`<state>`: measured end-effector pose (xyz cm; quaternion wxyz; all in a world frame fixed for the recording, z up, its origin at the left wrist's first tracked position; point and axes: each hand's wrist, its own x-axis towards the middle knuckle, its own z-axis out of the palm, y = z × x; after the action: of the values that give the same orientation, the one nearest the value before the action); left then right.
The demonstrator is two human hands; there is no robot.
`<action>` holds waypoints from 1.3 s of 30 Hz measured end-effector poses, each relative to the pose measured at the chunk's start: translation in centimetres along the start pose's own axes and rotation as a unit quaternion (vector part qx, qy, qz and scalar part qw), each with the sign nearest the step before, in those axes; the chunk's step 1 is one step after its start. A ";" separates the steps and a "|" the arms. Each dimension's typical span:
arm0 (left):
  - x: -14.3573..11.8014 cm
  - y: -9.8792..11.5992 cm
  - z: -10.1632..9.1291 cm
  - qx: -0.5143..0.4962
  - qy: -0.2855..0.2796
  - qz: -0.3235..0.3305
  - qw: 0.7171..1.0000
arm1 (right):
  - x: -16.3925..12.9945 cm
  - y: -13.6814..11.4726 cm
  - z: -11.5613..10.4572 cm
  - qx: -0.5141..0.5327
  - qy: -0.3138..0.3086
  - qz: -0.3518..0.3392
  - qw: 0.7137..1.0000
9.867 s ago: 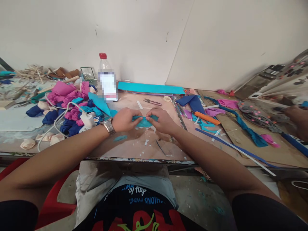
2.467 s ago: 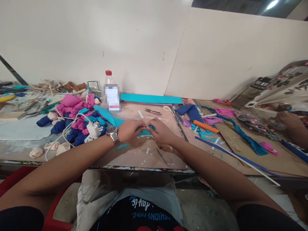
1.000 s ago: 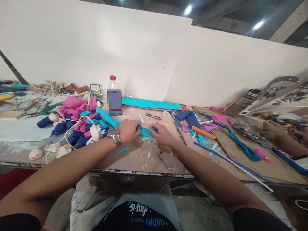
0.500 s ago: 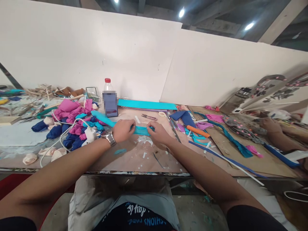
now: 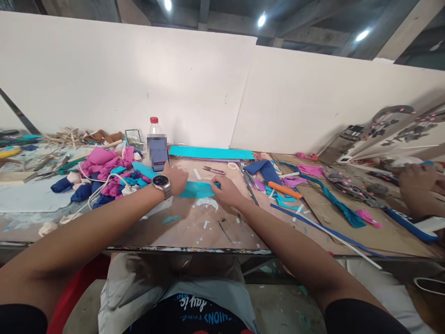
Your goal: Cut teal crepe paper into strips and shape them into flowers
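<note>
A turquoise fabric-like strip (image 5: 197, 189) lies stretched over the table in front of me. At its right end, the thumb and fingers of my right hand (image 5: 224, 189) are pinched on it. My left hand (image 5: 176, 180), with a watch on the wrist, is above the strip's left part. One of its fingers sticks out to the lower edge of an upright phone (image 5: 159, 155); whether it touches the screen is unclear. The other left fingers are partly hidden. Behind the phone stands a clear bottle with a red cap (image 5: 154, 120).
Pink, navy and turquoise fabric bundles (image 5: 107, 169) with a white cable are heaped at left. Small scissors (image 5: 213, 170), a tape roll (image 5: 232, 165) and a flat turquoise piece (image 5: 212, 152) lie behind. An orange-handled tool (image 5: 284, 190) is at right. A co-worker's hand (image 5: 415, 183) is far right.
My left hand has let its pinch on the strip go and turned, one finger now extended to the phone. My right hand keeps its hold. The strip between my hands looks wider.
</note>
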<state>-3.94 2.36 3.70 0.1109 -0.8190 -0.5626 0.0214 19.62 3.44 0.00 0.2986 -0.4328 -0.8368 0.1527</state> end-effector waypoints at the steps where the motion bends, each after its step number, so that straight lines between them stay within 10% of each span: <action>1: 0.5 -0.2 -0.1 0.007 -0.015 0.006 1.000 | 0.0 0.1 0.0 0.001 0.000 -0.001 1.000; 33: 5.9 -1.1 2.0 -0.106 -0.034 -0.143 0.983 | -0.3 -0.3 0.2 0.012 -0.033 -0.008 0.999; 39: 4.3 0.5 1.8 -0.127 0.013 -0.052 0.991 | -0.3 -0.3 0.0 0.019 -0.031 -0.017 0.999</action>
<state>-2.19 6.51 2.20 0.0142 -0.7966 -0.6007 -0.0663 19.57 3.05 0.00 0.2830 -0.4078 -0.8499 0.1769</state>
